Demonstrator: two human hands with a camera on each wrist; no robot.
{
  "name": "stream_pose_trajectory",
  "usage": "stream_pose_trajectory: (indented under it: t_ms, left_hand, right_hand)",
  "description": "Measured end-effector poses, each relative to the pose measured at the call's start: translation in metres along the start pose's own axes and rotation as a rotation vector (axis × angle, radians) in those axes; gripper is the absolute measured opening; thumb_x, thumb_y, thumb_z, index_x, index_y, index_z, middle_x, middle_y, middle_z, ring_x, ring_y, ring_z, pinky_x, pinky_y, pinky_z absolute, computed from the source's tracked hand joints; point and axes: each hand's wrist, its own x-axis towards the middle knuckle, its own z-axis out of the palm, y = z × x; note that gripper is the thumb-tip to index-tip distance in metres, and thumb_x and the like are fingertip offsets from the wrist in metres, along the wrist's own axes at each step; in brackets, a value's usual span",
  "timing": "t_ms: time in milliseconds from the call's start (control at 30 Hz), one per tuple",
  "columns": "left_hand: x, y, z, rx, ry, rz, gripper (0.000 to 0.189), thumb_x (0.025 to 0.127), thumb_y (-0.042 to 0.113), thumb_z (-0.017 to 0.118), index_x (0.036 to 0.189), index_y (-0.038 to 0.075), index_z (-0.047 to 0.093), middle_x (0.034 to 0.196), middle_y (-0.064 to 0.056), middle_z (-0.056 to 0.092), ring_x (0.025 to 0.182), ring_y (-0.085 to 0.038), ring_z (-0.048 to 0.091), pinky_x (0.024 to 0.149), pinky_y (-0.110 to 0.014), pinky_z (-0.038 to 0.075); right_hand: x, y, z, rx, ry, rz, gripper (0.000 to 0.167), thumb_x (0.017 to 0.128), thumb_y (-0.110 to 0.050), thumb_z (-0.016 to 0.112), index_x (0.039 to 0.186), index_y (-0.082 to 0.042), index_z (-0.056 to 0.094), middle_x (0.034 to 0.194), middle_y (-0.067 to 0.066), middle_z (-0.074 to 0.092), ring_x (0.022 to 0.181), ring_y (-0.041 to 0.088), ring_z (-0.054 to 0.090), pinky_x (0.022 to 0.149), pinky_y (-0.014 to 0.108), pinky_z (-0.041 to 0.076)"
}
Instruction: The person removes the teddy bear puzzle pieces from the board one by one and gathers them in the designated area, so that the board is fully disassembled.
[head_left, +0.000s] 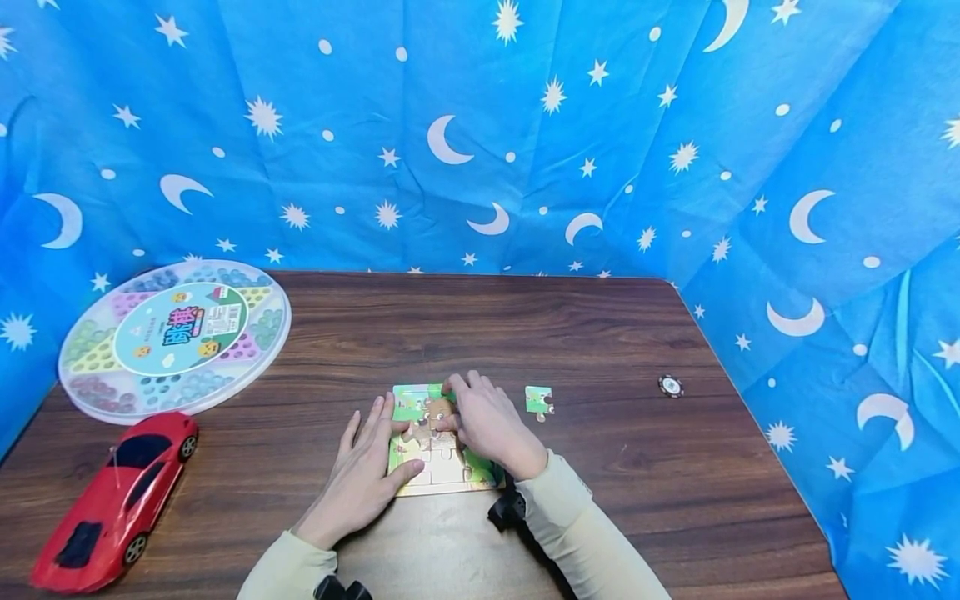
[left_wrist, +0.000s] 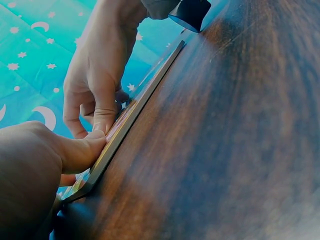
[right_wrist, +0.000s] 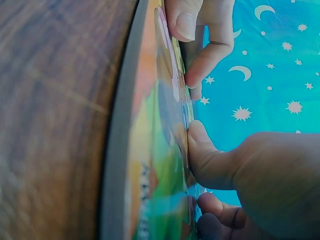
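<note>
Clear plastic covers the round Chinese checkers box (head_left: 287,321) at the person's left, and groups of blue, green and reddish marbles (head_left: 97,393) show through it around a pale-blue central label. A red toy sports car (head_left: 112,508) stands just beside its near rim.

The jigsaw puzzle (head_left: 444,463), a cartoon animal on green, lies flat in front of the person, between both hands. The left hand (head_left: 360,471) rests along its left side with extended fingers, the thumb spread wide and laid over the near left part. The right hand (head_left: 487,421) comes over the far right part, fingers bent, thumb and index fingertips touching the surface a little apart; whether they pinch a piece cannot be told.

One loose jigsaw piece (head_left: 539,401) lies right of the puzzle, near the right hand yet apart from it. Brown wood of the table (head_left: 675,500) runs from the puzzle's far edge back to the blue star-and-moon cloth (head_left: 337,92), and rightward past a black-and-white poker chip (head_left: 671,386) near the table's right edge.
</note>
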Motion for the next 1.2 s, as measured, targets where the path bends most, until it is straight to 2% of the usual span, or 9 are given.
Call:
stream_pose_trajectory:
  t_ms: [133, 367, 600, 833, 967, 1100, 1200]
  left_hand:
    - [-0.0001, -0.0002, 0.0002, 0.000, 0.001, 0.003, 0.096, 0.091, 0.039, 0.067, 0.152, -0.006, 0.010, 0.133, -0.009, 0.059, 0.147, -0.029, 0.014, 0.117, -0.051, -0.002]
    - [-0.0002, -0.0012, 0.0011, 0.006, 0.005, 0.010, 0.096, 0.091, 0.039, 0.067, 0.152, -0.006, 0.009, 0.133, -0.008, 0.060, 0.147, -0.030, 0.014, 0.117, -0.051, -0.001]
    - [-0.0009, -0.0025, 0.0023, 0.003, 0.002, 0.003, 0.097, 0.090, 0.038, 0.068, 0.153, -0.005, 0.008, 0.134, -0.009, 0.058, 0.147, -0.029, 0.013, 0.116, -0.051, -0.002]
    - [-0.0005, -0.0023, 0.0026, 0.007, 0.008, 0.013, 0.096, 0.090, 0.038, 0.068, 0.153, -0.006, 0.009, 0.133, -0.008, 0.059, 0.147, -0.030, 0.014, 0.116, -0.051, -0.002]
    - [-0.0007, -0.0020, 0.0024, 0.008, 0.009, 0.018, 0.096, 0.091, 0.039, 0.067, 0.153, -0.006, 0.009, 0.133, -0.008, 0.059, 0.147, -0.030, 0.014, 0.116, -0.051, -0.002]
    - [-0.0009, -0.0017, 0.0020, 0.006, 0.009, 0.016, 0.096, 0.091, 0.040, 0.066, 0.153, -0.006, 0.008, 0.134, -0.009, 0.059, 0.147, -0.030, 0.014, 0.116, -0.051, -0.002]
    - [-0.0010, -0.0015, 0.0018, 0.003, 0.008, 0.016, 0.096, 0.091, 0.040, 0.066, 0.153, -0.006, 0.009, 0.134, -0.009, 0.059, 0.147, -0.030, 0.014, 0.116, -0.051, -0.002]
  right_hand:
    - [-0.0005, 0.0002, -0.0006, 0.010, -0.004, -0.001, 0.039, 0.085, -0.007, 0.069, 0.121, -0.013, 0.057, 0.089, -0.001, 0.046, 0.081, 0.019, 0.049, 0.064, 0.033, 0.041]
    - [-0.0005, 0.0006, -0.0002, 0.050, -0.004, 0.019, 0.048, 0.078, 0.000, 0.071, 0.121, -0.013, 0.054, 0.092, 0.001, 0.044, 0.079, 0.018, 0.047, 0.063, 0.033, 0.040]
    - [0.0004, 0.0002, 0.0008, 0.080, -0.004, 0.029, 0.037, 0.089, -0.010, 0.068, 0.122, -0.013, 0.052, 0.093, 0.002, 0.041, 0.071, 0.014, 0.045, 0.057, 0.029, 0.039]
    - [0.0005, 0.0007, 0.0012, 0.087, 0.004, 0.032, 0.035, 0.089, -0.008, 0.066, 0.121, -0.014, 0.052, 0.096, 0.000, 0.041, 0.078, 0.016, 0.047, 0.060, 0.031, 0.039]
    - [0.0013, -0.0005, 0.0010, 0.090, -0.003, 0.047, 0.045, 0.088, -0.009, 0.069, 0.128, -0.011, 0.051, 0.104, 0.002, 0.045, 0.080, 0.015, 0.047, 0.060, 0.031, 0.039]
    - [0.0014, -0.0013, 0.0005, 0.099, -0.004, 0.050, 0.047, 0.088, -0.010, 0.071, 0.130, -0.010, 0.051, 0.106, 0.004, 0.044, 0.075, 0.013, 0.045, 0.058, 0.029, 0.037]
    - [0.0004, -0.0012, -0.0007, 0.136, 0.007, 0.040, 0.039, 0.089, -0.016, 0.072, 0.123, -0.012, 0.053, 0.101, 0.004, 0.043, 0.068, 0.012, 0.047, 0.054, 0.027, 0.040]
